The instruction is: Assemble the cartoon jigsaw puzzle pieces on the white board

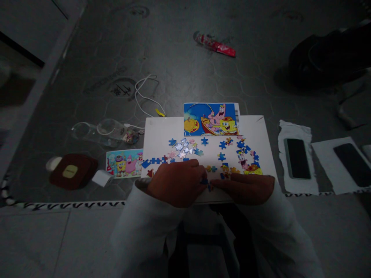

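Observation:
A white board (pixel 156 133) lies on the floor with several loose jigsaw pieces (pixel 185 147) scattered over it. A cartoon reference picture (pixel 211 119) rests at its far edge. My left hand (pixel 176 182) is curled at the board's near edge, fingertips pinched on a small blue puzzle piece (pixel 205 181). My right hand (pixel 246 188) lies low beside it, fingers stretched toward the same piece and touching it. A partly joined cluster of pieces (pixel 249 164) sits just beyond my right hand.
A second cartoon card (pixel 124 163) lies left of the board, near a dark red case (pixel 72 171), a clear plastic bag (pixel 101 131) and a white cable (pixel 145 96). Two dark phones (pixel 295 158) (pixel 352 164) rest on white paper at right. A red wrapper (pixel 216 45) lies farther off.

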Action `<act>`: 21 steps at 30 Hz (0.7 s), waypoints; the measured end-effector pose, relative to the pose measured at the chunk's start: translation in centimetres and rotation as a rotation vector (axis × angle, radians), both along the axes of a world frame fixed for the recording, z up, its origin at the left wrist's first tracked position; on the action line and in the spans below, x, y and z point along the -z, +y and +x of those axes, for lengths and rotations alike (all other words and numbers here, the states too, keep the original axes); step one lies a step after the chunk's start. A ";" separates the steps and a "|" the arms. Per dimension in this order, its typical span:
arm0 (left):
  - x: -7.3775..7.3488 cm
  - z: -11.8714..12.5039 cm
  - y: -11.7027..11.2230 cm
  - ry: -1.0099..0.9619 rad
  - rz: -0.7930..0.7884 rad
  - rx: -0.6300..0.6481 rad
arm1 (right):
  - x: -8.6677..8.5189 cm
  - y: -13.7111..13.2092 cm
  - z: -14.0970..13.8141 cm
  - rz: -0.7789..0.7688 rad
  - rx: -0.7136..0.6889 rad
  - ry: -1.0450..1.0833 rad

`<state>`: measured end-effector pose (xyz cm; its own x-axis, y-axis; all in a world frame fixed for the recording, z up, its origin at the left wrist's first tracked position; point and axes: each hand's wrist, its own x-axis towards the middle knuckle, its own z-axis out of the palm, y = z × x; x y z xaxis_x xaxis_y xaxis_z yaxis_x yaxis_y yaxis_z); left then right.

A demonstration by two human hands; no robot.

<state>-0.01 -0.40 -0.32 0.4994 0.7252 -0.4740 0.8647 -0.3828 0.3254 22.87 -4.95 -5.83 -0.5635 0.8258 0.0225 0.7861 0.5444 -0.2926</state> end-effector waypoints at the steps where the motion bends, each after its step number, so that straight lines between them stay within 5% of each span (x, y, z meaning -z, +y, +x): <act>1: 0.0 0.0 0.0 0.003 -0.002 0.002 | -0.1 0.0 0.0 0.002 -0.005 0.004; 21: 0.4 0.2 0.0 -0.034 0.023 0.022 | 1.1 0.3 0.6 -0.018 -0.104 0.018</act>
